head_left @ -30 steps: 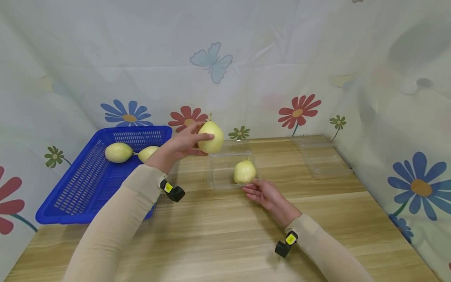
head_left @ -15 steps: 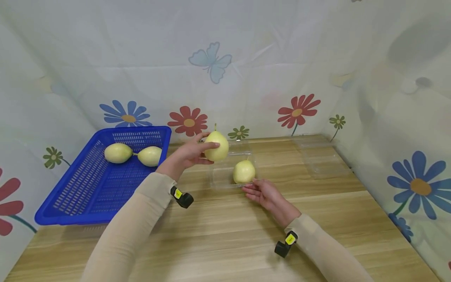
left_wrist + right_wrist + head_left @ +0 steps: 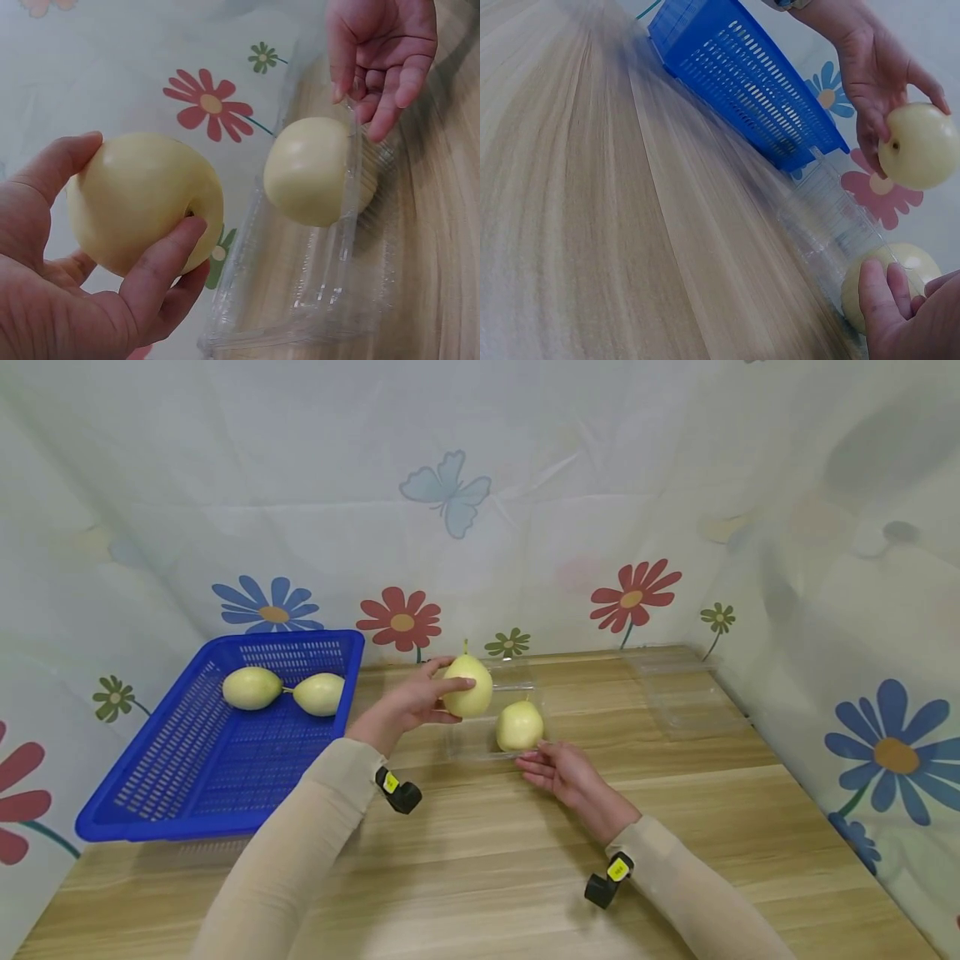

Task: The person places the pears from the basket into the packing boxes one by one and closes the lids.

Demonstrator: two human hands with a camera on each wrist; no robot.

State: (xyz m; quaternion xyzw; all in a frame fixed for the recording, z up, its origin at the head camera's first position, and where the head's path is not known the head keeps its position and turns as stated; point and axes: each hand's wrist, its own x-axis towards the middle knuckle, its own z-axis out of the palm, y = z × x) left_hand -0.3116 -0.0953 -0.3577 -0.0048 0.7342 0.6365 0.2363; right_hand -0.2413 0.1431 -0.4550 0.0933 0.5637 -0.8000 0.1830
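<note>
My left hand [image 3: 408,702] grips a pale yellow pear [image 3: 471,692], stem up, fingers and thumb around its sides. It is held over the left part of a clear plastic box [image 3: 471,745]. In the right part of that box sits a second pear [image 3: 519,727]. My right hand [image 3: 567,778] pinches the box's near rim beside this pear, thumb at the edge and fingers outside, as the left wrist view shows. From the right wrist view, the underside of the held pear [image 3: 919,146] faces the camera, apart from the box.
A blue slotted basket [image 3: 217,822] stands at the left with two pears, one a left pear [image 3: 252,687] and one a right pear [image 3: 318,694]. Another clear plastic container [image 3: 686,693] lies at the back right of the wooden table [image 3: 465,868]. A flowered cloth [image 3: 555,527] hangs behind.
My left hand has carried its pear rightward and down, from beside the basket to low over the box. My right hand has stayed at the box's rim.
</note>
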